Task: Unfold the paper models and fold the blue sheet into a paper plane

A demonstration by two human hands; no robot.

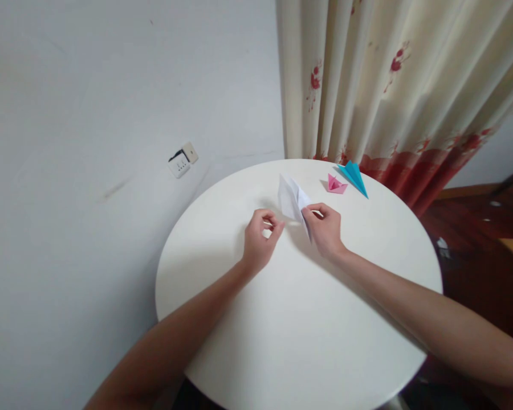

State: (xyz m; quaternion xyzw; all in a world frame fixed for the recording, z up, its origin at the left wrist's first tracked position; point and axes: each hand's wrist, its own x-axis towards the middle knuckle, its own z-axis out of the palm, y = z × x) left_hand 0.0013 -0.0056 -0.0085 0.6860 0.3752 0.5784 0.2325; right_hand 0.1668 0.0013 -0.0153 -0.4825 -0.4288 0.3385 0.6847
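A folded piece of white paper (291, 198) is held up over the round white table, its layers standing partly apart. My right hand (326, 229) pinches its right edge between thumb and fingers. Just left of the paper's lower edge is my left hand (260, 236), fingers curled and thumb brought to the fingertips. Whether those fingertips have a bit of the paper between them is too blurred to tell.
On the table (308, 330), toward the far right edge, lie a pink folded paper piece (336, 185) and a blue paper plane (354, 177). Behind hangs a cream and red curtain (337, 85). A wall with a socket (180, 165) stands at the left.
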